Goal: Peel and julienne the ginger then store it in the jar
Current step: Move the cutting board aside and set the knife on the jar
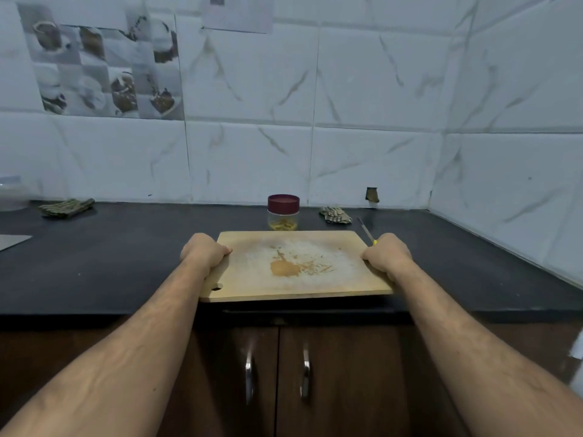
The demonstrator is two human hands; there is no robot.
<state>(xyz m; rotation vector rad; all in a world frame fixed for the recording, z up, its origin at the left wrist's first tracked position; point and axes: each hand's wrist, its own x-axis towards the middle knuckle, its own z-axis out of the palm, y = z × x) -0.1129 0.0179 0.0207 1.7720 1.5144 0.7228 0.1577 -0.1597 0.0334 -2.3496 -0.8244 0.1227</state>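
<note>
- Both hands grip the board (296,279): left hand (203,252) curls over its left edge, right hand (388,255) over the right, likely to lift or shift it now cutting looks finished.
- Only a ginger stain marks the board's middle.
- Just behind stands the jar (283,212), lid on, yellowish ginger strips at the bottom, as far as the dim view shows.
- Beside the right hand lies a knife (366,231), set down on the counter (126,263).

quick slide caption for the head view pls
Both hands, left and right, grip the stained wooden cutting board; behind it, the maroon-lidded clear jar holds ginger strips.
</note>
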